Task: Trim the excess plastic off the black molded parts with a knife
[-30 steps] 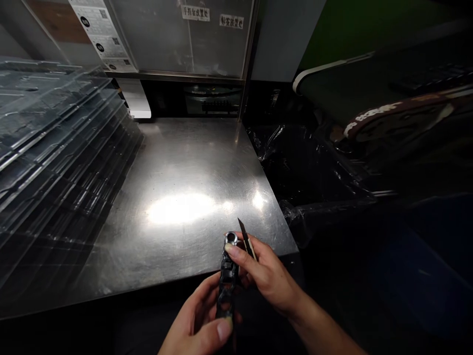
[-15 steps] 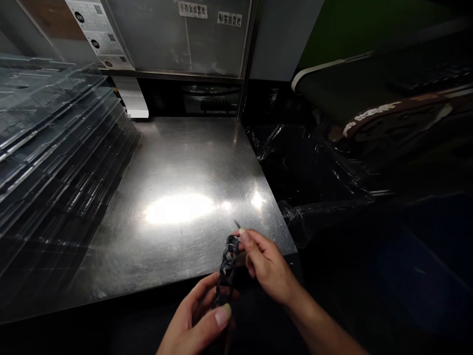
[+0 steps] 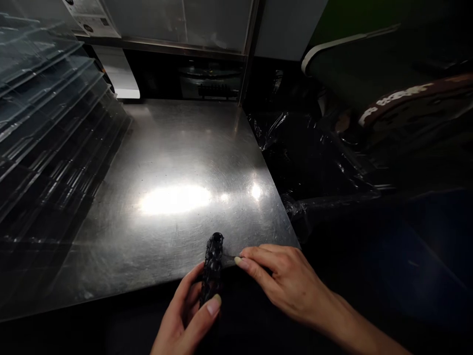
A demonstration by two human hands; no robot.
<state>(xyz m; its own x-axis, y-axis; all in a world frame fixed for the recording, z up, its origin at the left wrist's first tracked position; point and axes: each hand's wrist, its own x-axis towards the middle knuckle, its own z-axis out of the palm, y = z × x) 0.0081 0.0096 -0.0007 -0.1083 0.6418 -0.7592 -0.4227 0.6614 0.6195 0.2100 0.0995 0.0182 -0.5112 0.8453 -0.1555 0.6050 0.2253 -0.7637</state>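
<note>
My left hand (image 3: 188, 315) grips the lower end of a long black moulded part (image 3: 212, 264) with openings along it, held upright over the near edge of the steel table (image 3: 173, 162). My right hand (image 3: 284, 283) pinches a small thin blade (image 3: 231, 257) between thumb and forefinger. The blade's tip touches the right side of the part near its top. Most of the blade is hidden by my fingers.
A slanted stack of clear plastic trays (image 3: 48, 123) fills the left side of the table. Behind stands a metal cabinet with a glass panel (image 3: 177, 24) and paper labels. To the right is a dark bin lined with black plastic film (image 3: 306, 158).
The blade, pointing up beside the part's top a second ago, now lies sideways against its side. The part has been turned so its ring end no longer faces me. Both hands sit lower.
</note>
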